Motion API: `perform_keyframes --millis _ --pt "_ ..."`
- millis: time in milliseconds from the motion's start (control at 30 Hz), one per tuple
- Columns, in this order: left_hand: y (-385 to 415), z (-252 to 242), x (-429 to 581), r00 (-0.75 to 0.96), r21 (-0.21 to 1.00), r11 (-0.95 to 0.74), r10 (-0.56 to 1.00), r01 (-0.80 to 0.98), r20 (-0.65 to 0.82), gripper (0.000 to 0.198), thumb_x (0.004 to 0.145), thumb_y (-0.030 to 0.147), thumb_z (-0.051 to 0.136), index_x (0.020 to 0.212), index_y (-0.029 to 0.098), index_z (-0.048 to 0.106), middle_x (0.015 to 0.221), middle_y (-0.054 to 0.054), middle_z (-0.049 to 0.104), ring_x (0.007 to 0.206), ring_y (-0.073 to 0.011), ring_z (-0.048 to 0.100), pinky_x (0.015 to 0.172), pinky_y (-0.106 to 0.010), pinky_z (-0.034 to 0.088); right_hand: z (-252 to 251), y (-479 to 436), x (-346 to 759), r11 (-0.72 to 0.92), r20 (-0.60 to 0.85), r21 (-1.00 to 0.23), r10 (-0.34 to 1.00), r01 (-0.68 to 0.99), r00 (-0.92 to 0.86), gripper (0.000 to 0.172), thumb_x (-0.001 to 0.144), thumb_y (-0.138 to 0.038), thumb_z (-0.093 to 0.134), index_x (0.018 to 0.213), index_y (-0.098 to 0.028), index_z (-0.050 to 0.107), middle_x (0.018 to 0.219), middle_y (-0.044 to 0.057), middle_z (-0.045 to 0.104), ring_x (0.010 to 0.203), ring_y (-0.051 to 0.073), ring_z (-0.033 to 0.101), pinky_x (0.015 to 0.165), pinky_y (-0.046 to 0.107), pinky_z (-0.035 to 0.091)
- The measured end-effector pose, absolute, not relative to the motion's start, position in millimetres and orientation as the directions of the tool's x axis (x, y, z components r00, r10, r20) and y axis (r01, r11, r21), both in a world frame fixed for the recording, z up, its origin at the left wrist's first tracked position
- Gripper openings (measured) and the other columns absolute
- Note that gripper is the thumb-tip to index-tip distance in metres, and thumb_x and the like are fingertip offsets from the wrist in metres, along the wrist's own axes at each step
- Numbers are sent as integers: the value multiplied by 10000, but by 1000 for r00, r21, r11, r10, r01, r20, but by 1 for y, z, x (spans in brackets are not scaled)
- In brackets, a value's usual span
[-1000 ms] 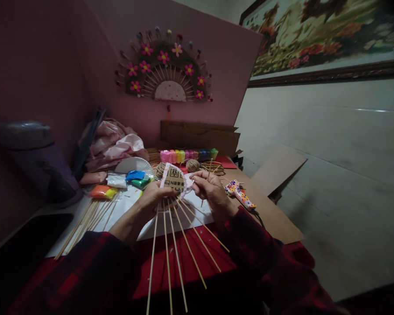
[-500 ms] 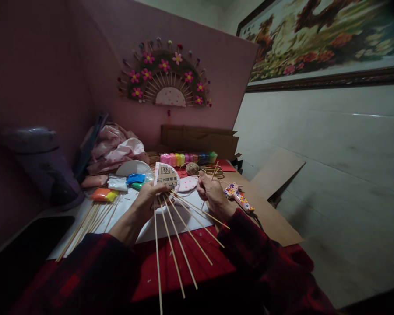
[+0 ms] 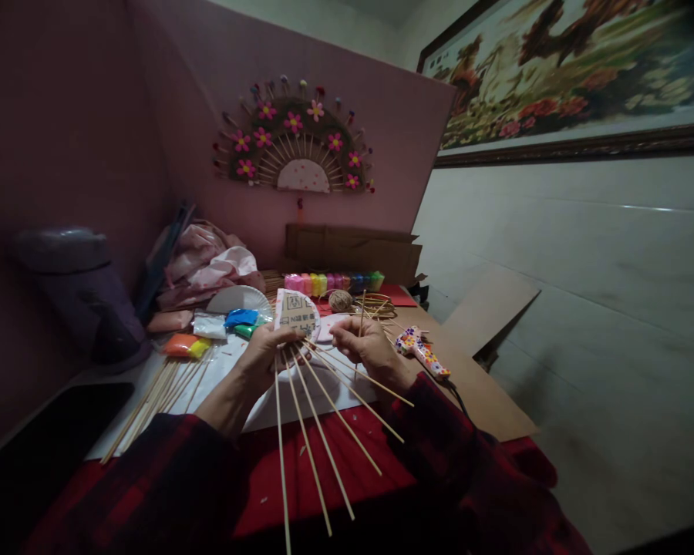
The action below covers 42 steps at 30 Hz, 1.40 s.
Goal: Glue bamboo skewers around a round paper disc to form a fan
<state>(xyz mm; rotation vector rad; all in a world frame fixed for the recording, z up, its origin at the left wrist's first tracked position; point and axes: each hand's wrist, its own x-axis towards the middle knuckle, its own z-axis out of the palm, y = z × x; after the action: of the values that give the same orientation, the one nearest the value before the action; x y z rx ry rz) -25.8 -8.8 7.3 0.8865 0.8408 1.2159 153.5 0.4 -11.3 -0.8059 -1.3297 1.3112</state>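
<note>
My left hand (image 3: 264, 356) is closed on the lower edge of a cardboard piece (image 3: 297, 314) with printed characters and a rounded pale rim. Several thin wooden sticks (image 3: 324, 439) fan out from that piece, down and toward me. To its right, my right hand (image 3: 373, 351) pinches a single wooden stick (image 3: 362, 304), which stands nearly upright and apart from the cardboard. Behind the right fingertips lies a pale, pink-dotted disc (image 3: 331, 325), partly hidden. A flower-patterned glue gun (image 3: 422, 353) rests to the right of that hand.
Loose sticks (image 3: 150, 401) and bags of coloured clay (image 3: 179, 346) lie at left. Behind are a twine ball (image 3: 340, 300), a row of coloured packets (image 3: 332, 283) and cardboard strips (image 3: 352, 250). A flower-decorated fan (image 3: 301, 146) hangs on the wall. A purple container (image 3: 86, 301) stands far left.
My right hand's fingers have shifted left toward the cardboard piece, and the stick in them has turned from slanting to nearly upright. My left hand keeps its hold.
</note>
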Motion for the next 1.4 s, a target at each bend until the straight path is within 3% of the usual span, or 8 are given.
perform_keyframes --millis 167,267,400,600,733,967,1100,1400 --pt "-7 4 -26 134 907 102 990 -410 -51 160 600 78 641 760 90 635 583 -69 655 436 -133 577 427 -230 499 -12 3 154 96 132 -978 971 -186 -198 494 677 -615 640 613 -131 565 408 -61 452 302 16 280 309 168 134" --pt "-7 5 -26 98 900 85 994 -428 -47 154 599 68 628 752 81 630 573 -65 643 433 -135 574 412 -229 497 -12 4 154 104 139 -974 976 -201 -165 407 643 -512 713 639 -135 560 421 -77 451 311 6 261 314 162 138" --pt "-7 9 -26 6 875 60 998 -481 -66 147 586 37 597 726 77 614 552 -50 623 419 -135 567 406 -242 508 -13 6 156 132 142 -975 989 -176 -42 323 558 -276 770 788 -135 592 557 -32 607 367 22 393 345 149 237" --pt "-8 12 -27 -41 856 71 993 -513 -107 160 598 13 583 737 91 601 559 -39 625 436 -134 574 433 -259 534 -15 10 158 117 116 -992 993 -46 26 238 658 -338 664 748 -126 603 469 -32 569 299 26 313 312 172 160" --pt "-6 10 -27 -53 835 67 992 -546 -114 184 612 -3 578 773 84 602 598 -60 649 490 -157 615 469 -264 549 -13 5 157 145 136 -977 988 -155 67 221 577 -233 724 726 -134 595 483 -68 511 361 18 326 341 163 173" --pt "-3 7 -26 12 785 16 1000 -620 -11 226 717 6 556 927 65 616 670 -83 676 539 -167 643 496 -253 547 -14 3 159 60 95 -960 989 -274 -116 337 695 -441 677 816 -134 607 517 -48 504 356 11 277 348 165 115" --pt "-1 5 -27 27 785 32 999 -619 -19 133 776 20 515 875 64 594 689 -113 678 582 -189 669 539 -270 561 -18 7 162 -4 44 -943 990 -332 -135 367 638 -432 742 804 -128 623 517 -52 483 377 5 280 360 144 120" --pt "0 3 -26 22 716 35 999 -697 -28 236 809 50 486 1026 88 570 744 -96 684 676 -221 690 644 -371 589 -14 5 163 -105 -64 -904 992 -415 -111 291 673 -369 731 810 -143 609 498 -48 498 359 7 283 349 116 145"
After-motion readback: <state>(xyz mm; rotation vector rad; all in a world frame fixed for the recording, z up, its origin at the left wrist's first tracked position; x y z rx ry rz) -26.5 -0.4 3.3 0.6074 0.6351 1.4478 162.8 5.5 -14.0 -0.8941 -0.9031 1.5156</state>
